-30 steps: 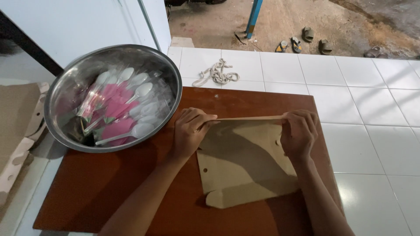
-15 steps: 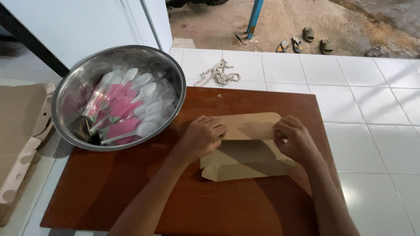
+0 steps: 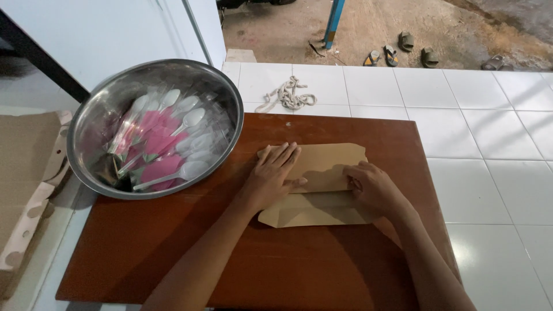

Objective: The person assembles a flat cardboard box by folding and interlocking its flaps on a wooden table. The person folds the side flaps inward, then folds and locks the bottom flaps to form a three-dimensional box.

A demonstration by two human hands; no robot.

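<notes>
A brown cardboard sheet (image 3: 322, 190) lies folded over on a reddish wooden board (image 3: 173, 253). My left hand (image 3: 273, 175) rests flat on the folded flap's left side, fingers spread and pressing down. Fingers curled, my right hand (image 3: 371, 187) presses the fold line at the flap's right end. A narrow lower strip of the cardboard sticks out below both hands.
A large steel bowl (image 3: 89, 124) at the board's left holds several wrapped white plastic spoons (image 3: 187, 124) with pink napkins. Flat cardboard (image 3: 26, 178) lies at far left. A knotted rope (image 3: 288, 95) sits on the white tiled floor (image 3: 489, 144) behind. Sandals (image 3: 397, 52) lie on the ground beyond.
The cardboard sheet was held upright and open a second ago; it has been folded down flat. My left hand has gone from gripping its edge to pressing flat on top.
</notes>
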